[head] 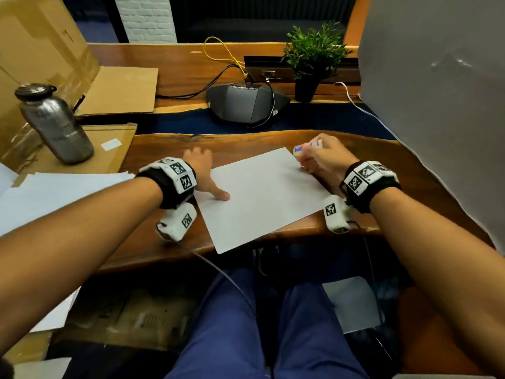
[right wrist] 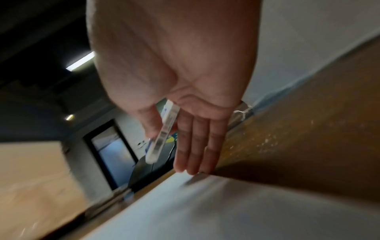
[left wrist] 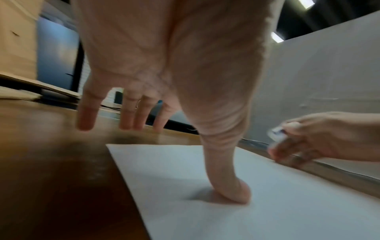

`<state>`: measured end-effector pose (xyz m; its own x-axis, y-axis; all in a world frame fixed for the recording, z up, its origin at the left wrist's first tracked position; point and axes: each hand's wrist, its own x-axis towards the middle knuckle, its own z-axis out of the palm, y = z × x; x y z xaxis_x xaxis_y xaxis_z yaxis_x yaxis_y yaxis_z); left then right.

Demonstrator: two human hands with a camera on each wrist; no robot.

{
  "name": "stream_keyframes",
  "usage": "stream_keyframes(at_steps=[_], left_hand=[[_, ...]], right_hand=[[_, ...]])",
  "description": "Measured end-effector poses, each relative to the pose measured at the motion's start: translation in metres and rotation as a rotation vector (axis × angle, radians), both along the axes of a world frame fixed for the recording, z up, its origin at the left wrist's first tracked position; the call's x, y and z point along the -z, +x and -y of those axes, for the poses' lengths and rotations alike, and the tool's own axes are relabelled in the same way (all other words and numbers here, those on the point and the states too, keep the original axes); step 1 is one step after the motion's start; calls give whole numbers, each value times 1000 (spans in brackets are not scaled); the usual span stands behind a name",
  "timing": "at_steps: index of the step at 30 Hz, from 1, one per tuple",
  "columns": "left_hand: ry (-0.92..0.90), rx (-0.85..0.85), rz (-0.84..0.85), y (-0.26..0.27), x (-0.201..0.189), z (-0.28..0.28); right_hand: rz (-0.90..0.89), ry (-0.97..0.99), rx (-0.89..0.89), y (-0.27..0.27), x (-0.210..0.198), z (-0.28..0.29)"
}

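A blank white sheet of paper (head: 262, 195) lies askew on the wooden desk (head: 169, 143), one corner past the near edge. My left hand (head: 203, 170) is spread at the sheet's left edge. Its thumb (left wrist: 232, 193) presses on the paper (left wrist: 205, 219) and its fingers (left wrist: 86, 116) reach down to the wood. My right hand (head: 325, 160) is at the sheet's far right corner, pinching a small white stick with a blue label (head: 306, 147) between thumb and forefinger. In the right wrist view the stick (right wrist: 162, 134) shows clearly, and the other fingers (right wrist: 193, 154) lie straight, touching the paper's corner (right wrist: 226, 211).
A metal bottle (head: 54, 124) stands on cardboard at the left, beside a stack of white sheets (head: 41, 192). Behind the paper are a grey conference phone (head: 246, 102) with cables and a potted plant (head: 311, 58). A white board (head: 437, 105) walls off the right side.
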<state>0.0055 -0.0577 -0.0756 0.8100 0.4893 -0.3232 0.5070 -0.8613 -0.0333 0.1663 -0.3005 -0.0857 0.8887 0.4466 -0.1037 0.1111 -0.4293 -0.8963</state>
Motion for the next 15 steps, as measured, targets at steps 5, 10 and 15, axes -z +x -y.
stream_keyframes(at_steps=[5,10,15], left_hand=[[-60,-120,-25,7,2,-16],[-163,-149,154,8,6,-16],[-431,-90,711,4,-13,-23]], right_hand=[[407,-586,-259,-14,7,-1],[464,-636,-267,-20,10,-1],[419,-440,-249,-14,9,13]])
